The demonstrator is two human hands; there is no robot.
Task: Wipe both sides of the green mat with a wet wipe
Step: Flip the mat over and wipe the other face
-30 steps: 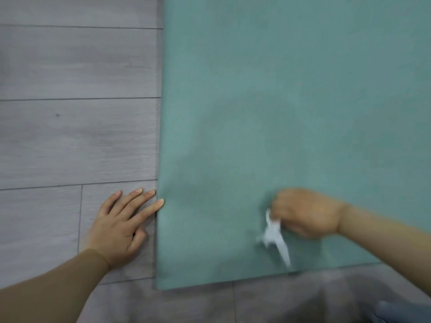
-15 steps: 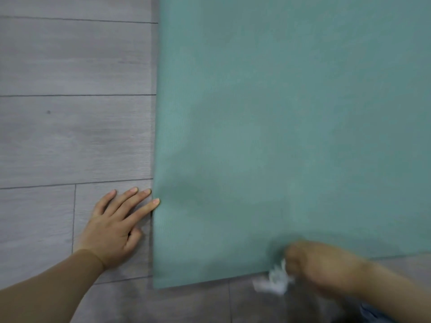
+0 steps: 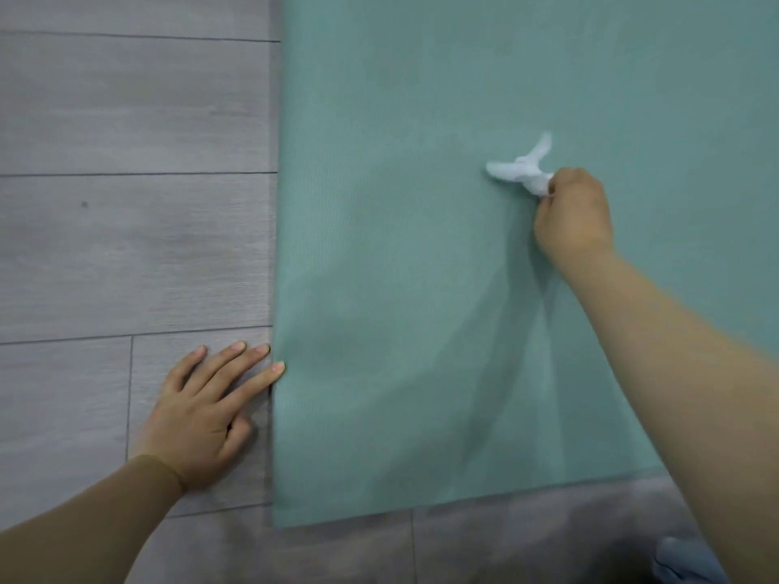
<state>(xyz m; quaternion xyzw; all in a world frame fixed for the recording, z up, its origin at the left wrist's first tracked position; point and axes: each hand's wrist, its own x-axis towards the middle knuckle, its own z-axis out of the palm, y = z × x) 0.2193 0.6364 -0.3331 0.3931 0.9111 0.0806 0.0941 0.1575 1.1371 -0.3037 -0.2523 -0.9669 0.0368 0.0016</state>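
Since half a second ago we see the right hand has swept from the mat's near edge up toward its middle, taking the wipe along. The green mat lies flat on the grey wood floor, filling most of the view. The left hand rests flat on the floor, fingers straight and spread, one fingertip touching the mat's left edge. The right hand's fingers are curled around the crumpled white wipe, which lies against the mat.
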